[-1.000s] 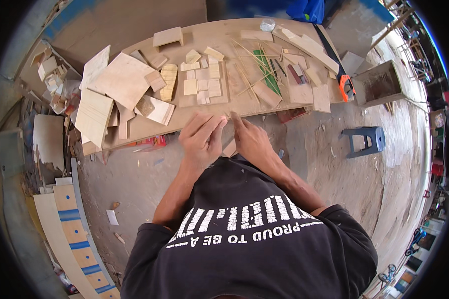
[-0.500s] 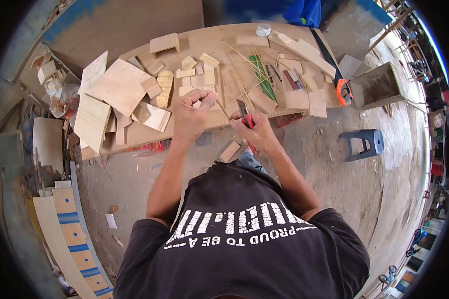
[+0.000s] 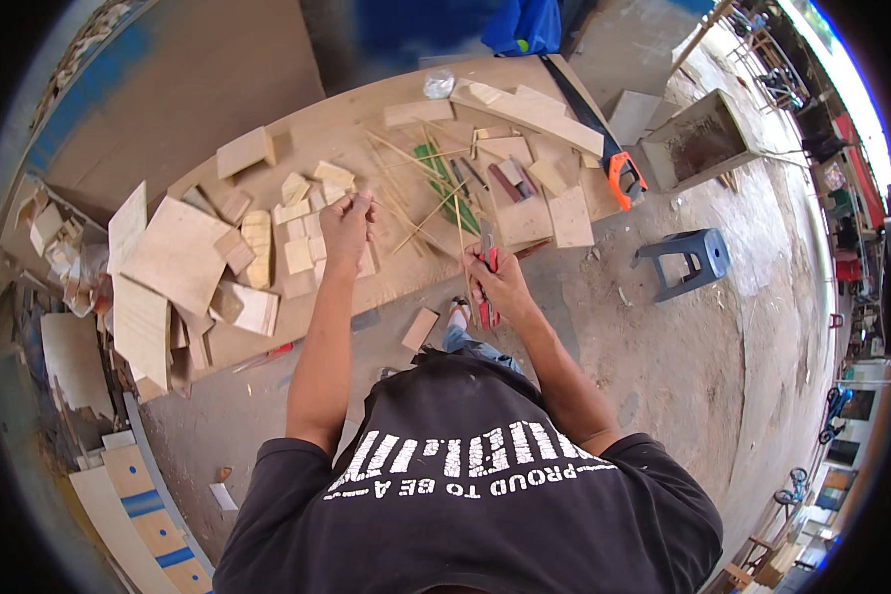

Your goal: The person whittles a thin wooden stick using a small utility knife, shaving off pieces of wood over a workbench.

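My right hand [image 3: 498,287] is closed on a red and black utility knife [image 3: 490,259], its blade pointing away from me. A thin wooden stick [image 3: 460,223] runs up from the same hand beside the blade. My left hand [image 3: 346,233] hovers over the front part of the workbench [image 3: 342,309], its fingers pinched together. Whatever may be between those fingertips is too small to make out. Just beyond both hands, several thin sticks [image 3: 406,158] lie crossed near a green strip [image 3: 444,183]. Small pale wood blocks [image 3: 297,255] sit beside my left hand.
Wood panels [image 3: 175,252] are piled on the bench's left. A handsaw with an orange handle [image 3: 624,180] lies along its right end, near an open box [image 3: 698,144]. A blue-grey stool [image 3: 685,262] stands on the floor at right. One loose block [image 3: 421,329] lies below the bench.
My hands have moved apart. The stick that stretched between them now points up from my right hand, clear of my left. The whole view has shifted, with the bench further left.
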{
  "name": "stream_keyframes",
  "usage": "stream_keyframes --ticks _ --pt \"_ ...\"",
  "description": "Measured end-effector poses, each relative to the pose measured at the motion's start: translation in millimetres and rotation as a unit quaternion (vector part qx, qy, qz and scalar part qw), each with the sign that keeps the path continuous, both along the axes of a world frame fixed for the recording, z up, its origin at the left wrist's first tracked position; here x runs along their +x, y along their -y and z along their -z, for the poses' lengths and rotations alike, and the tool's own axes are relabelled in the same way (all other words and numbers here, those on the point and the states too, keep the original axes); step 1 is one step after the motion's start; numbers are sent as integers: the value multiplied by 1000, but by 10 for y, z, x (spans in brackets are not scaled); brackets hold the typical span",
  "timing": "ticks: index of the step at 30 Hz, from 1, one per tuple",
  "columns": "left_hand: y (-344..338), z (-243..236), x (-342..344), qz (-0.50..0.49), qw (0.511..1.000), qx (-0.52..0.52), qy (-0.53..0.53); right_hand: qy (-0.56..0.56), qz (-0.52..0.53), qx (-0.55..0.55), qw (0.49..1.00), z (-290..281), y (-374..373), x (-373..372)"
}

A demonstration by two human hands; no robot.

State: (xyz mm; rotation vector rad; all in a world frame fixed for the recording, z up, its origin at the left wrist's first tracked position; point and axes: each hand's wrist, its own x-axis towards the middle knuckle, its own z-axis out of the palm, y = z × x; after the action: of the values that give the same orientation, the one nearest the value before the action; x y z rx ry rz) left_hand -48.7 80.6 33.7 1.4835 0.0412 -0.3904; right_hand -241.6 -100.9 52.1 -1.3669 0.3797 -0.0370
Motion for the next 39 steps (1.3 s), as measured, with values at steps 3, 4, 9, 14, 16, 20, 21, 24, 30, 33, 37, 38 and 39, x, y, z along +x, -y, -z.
stream_keyframes --ticks 3,4,9,14,16,20,21,24,30,33,37,38,39 --pt "236 226 335 18 987 131 88 -27 -1 0 1000 -2 220 19" --pt "325 292 435 22 987 131 85 -31 2 1 1000 18 300 29" --pt "557 742 1029 -40 933 297 197 -28 37 36 998 217 604 178" --pt "421 959 1448 -47 918 334 209 -81 37 -15 996 513 962 282" --pt "531 913 1499 -40 921 341 183 -71 55 -279 956 692 1179 361" --pt "600 710 1612 -49 917 345 192 -25 83 -348 934 717 1449 763" --pt "630 657 1652 -63 956 257 129 0 85 -357 930 698 1489 885" --pt "654 566 1551 -82 950 242 177 -38 58 -422 904 718 1667 1183" --pt "405 649 296 36 902 405 146 -34 20 -501 864 701 1488 1226" --pt "363 919 -342 30 910 403 90 -33 -43 -445 894 882 956 971" --pt "481 1087 -639 -40 908 403 109 -19 -145 -407 902 1031 526 875" --pt "504 1103 -679 -43 908 403 108 -17 -149 -407 901 1032 441 880" --pt "535 1102 -691 -33 908 401 118 -30 -168 -419 892 1021 370 903"
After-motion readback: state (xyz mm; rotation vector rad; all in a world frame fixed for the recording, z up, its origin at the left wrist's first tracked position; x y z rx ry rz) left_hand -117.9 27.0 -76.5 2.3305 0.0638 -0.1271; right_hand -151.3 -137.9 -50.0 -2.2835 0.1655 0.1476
